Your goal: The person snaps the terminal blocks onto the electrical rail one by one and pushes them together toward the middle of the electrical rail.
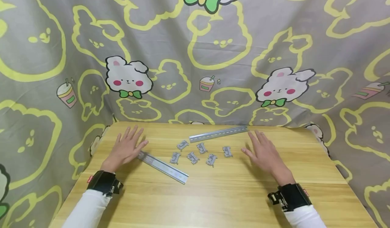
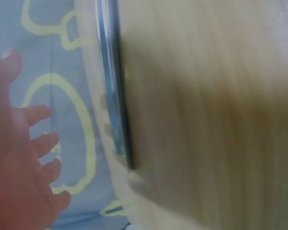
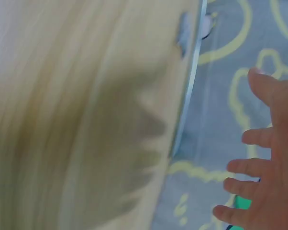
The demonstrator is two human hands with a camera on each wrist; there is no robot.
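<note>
My left hand (image 1: 126, 148) is spread over the left side of the table, fingers straight and holding nothing. It is nearest to a slotted metal DIN rail (image 1: 164, 167) that lies slanting, its far end partly behind the hand. In the left wrist view this rail (image 2: 113, 81) lies apart from the fingers. My right hand (image 1: 264, 151) is spread on the other side, also with nothing in it. A second DIN rail (image 1: 217, 134) lies at the back, its right end near the right fingertips. Between the hands lie several small grey terminal blocks (image 1: 192, 158).
The wooden table (image 1: 213, 201) carries everything. A grey patterned curtain (image 1: 182, 68) hangs behind it and along both sides. Black straps with small devices (image 1: 105, 184) sit on both wrists, over white sleeves (image 1: 88, 209).
</note>
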